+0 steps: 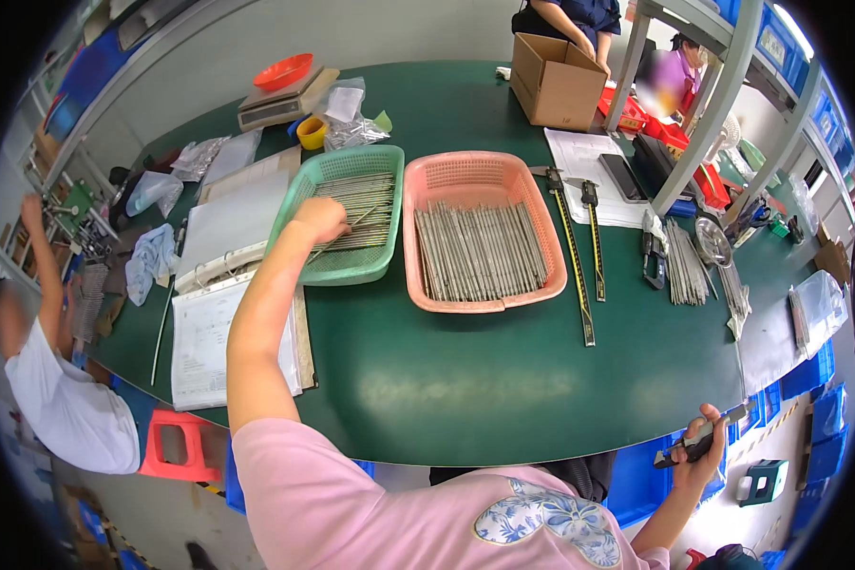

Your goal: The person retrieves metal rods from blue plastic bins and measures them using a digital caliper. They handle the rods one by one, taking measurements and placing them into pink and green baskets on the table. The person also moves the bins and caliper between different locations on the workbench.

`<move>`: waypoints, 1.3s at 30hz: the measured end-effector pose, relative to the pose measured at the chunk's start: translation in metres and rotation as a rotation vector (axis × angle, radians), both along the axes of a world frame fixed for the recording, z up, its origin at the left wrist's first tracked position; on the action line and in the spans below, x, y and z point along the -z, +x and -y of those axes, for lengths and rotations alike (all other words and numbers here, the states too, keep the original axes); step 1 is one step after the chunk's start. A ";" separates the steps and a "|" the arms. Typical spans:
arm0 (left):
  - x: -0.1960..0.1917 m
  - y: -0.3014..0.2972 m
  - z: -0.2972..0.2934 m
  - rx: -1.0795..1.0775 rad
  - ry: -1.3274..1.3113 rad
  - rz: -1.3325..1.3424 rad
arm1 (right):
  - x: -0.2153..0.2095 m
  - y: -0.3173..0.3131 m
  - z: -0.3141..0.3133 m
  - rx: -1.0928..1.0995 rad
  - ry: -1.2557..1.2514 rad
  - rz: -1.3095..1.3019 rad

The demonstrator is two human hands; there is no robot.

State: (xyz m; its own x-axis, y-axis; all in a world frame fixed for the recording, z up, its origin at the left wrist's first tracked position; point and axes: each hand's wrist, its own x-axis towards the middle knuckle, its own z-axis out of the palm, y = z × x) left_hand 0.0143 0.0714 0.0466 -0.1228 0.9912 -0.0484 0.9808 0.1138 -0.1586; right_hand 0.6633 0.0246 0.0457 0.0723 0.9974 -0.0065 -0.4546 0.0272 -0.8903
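Observation:
My left hand (323,220) is closed over the green basket (396,204), with a thin metal rod (362,218) at its fingertips. Many similar rods (375,196) lie in that basket. Beside it, a pink basket (481,165) holds a dense row of grey metal rods (480,252). Off to the lower right, past the table edge, my right hand (701,456) grips a digital caliper (693,445). Its fingers wrap round the caliper body, and the jaws point away to the right.
Two long calipers (573,256) lie right of the pink basket. More rods (684,264) and a small caliper (654,256) sit farther right. An open binder (214,332) is at left. A scale (285,100) and cardboard box (556,81) stand behind. Other people work nearby.

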 end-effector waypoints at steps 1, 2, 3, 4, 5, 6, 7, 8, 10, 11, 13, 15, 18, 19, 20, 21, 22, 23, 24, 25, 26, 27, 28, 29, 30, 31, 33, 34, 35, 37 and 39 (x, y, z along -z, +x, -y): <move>0.005 -0.003 -0.004 -0.032 0.023 -0.048 | 0.000 -0.002 -0.004 0.019 -0.016 0.008; 0.007 0.001 -0.006 -0.060 0.037 -0.095 | 0.001 -0.003 -0.006 0.011 -0.013 0.030; 0.010 0.006 -0.008 -0.087 0.050 -0.142 | 0.002 -0.005 -0.010 0.002 -0.010 0.052; 0.013 0.012 -0.008 -0.153 0.075 -0.079 | 0.002 -0.007 -0.016 -0.008 -0.008 0.073; 0.015 0.019 -0.010 -0.214 0.105 -0.018 | 0.003 -0.009 -0.020 -0.023 -0.019 0.067; 0.016 0.025 -0.010 -0.276 0.135 0.042 | 0.004 -0.012 -0.025 -0.038 -0.030 0.060; 0.015 0.030 -0.005 -0.243 0.098 0.035 | 0.007 -0.013 -0.028 -0.053 -0.040 0.053; 0.011 0.034 0.005 -0.216 0.066 0.032 | 0.011 -0.014 -0.034 -0.101 -0.029 0.075; 0.002 0.043 0.017 -0.174 -0.009 0.081 | 0.011 -0.019 -0.041 -0.117 -0.032 0.064; 0.002 0.040 0.021 -0.110 0.027 0.078 | 0.012 -0.022 -0.044 -0.138 -0.033 0.054; 0.008 0.031 0.024 0.019 0.099 0.073 | 0.018 -0.020 -0.050 -0.145 -0.054 0.036; 0.010 0.025 0.023 0.018 0.149 0.013 | 0.021 -0.023 -0.053 -0.151 -0.076 0.026; 0.018 0.019 0.013 0.042 0.105 -0.172 | 0.027 -0.024 -0.051 -0.161 -0.102 0.029; 0.020 0.017 0.010 0.021 0.089 -0.170 | 0.030 -0.024 -0.050 -0.166 -0.112 0.027; 0.021 0.020 0.005 0.003 0.074 -0.162 | 0.035 -0.021 -0.049 -0.165 -0.122 0.030; 0.021 0.021 0.003 -0.015 0.057 -0.155 | 0.038 -0.019 -0.048 -0.165 -0.133 0.033; 0.021 0.022 0.003 -0.005 0.053 -0.160 | 0.040 -0.019 -0.046 -0.164 -0.136 0.024; 0.020 0.024 0.003 0.009 0.048 -0.161 | 0.040 -0.019 -0.044 -0.157 -0.142 0.019; 0.019 0.026 0.004 0.021 0.041 -0.162 | 0.041 -0.019 -0.042 -0.152 -0.148 0.013; 0.019 0.026 0.005 0.048 0.031 -0.164 | 0.043 -0.018 -0.040 -0.147 -0.152 0.019; 0.018 0.026 0.008 0.071 0.021 -0.165 | 0.045 -0.018 -0.039 -0.145 -0.156 0.026; 0.017 0.026 0.011 0.093 0.011 -0.166 | 0.046 -0.019 -0.038 -0.144 -0.160 0.034; 0.017 0.026 0.012 0.106 0.010 -0.157 | 0.046 -0.019 -0.038 -0.135 -0.154 0.033; 0.015 0.026 0.012 0.115 0.009 -0.150 | 0.046 -0.020 -0.039 -0.129 -0.146 0.032; 0.015 0.025 0.013 0.124 0.009 -0.143 | 0.047 -0.021 -0.040 -0.123 -0.138 0.030; 0.015 0.024 0.016 0.111 -0.001 -0.130 | 0.048 -0.021 -0.039 -0.124 -0.143 0.030; 0.014 0.022 0.017 0.088 -0.012 -0.107 | 0.050 -0.021 -0.040 -0.124 -0.145 0.027; 0.012 0.021 0.020 0.085 0.017 -0.068 | 0.049 -0.022 -0.041 -0.112 -0.144 0.021; 0.012 0.022 0.023 0.088 0.043 -0.029 | 0.050 -0.022 -0.038 -0.093 -0.148 0.015; 0.013 0.019 0.022 0.082 0.053 -0.024 | 0.049 -0.021 -0.036 -0.087 -0.136 0.005; 0.011 0.014 0.016 0.068 0.019 -0.095 | 0.047 -0.023 -0.037 -0.107 -0.109 -0.007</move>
